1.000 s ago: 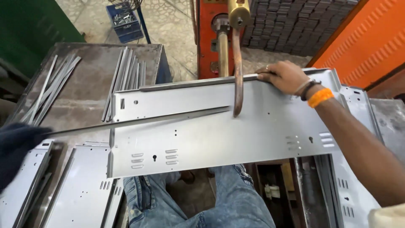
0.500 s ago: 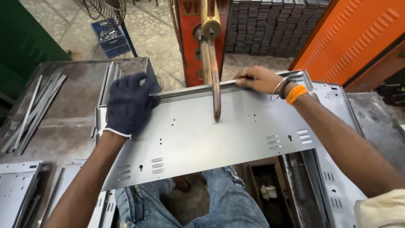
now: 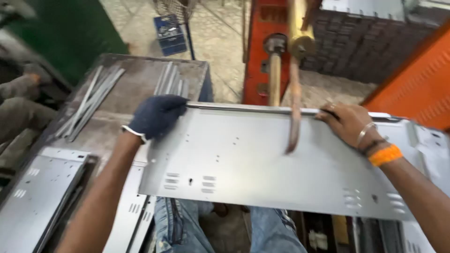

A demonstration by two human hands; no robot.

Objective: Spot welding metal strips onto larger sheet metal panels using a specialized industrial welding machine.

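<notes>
Since half a second ago I've slid the long grey perforated sheet-metal panel point(image 3: 262, 164) toward frame right. Gloved left hand point(image 3: 157, 116) and bare right hand point(image 3: 347, 122) both clamp its far flange under the copper electrode arm point(image 3: 294, 117); aligning comes next, I judge.

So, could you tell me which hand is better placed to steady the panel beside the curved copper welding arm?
Probably the right hand: it grips the grey sheet-metal panel's far edge just beside the curved copper welding arm. The gloved left hand holds the far-left corner.

Dark glove on left hand point(image 3: 157, 115), orange wristband on right hand point(image 3: 346, 122).
</notes>
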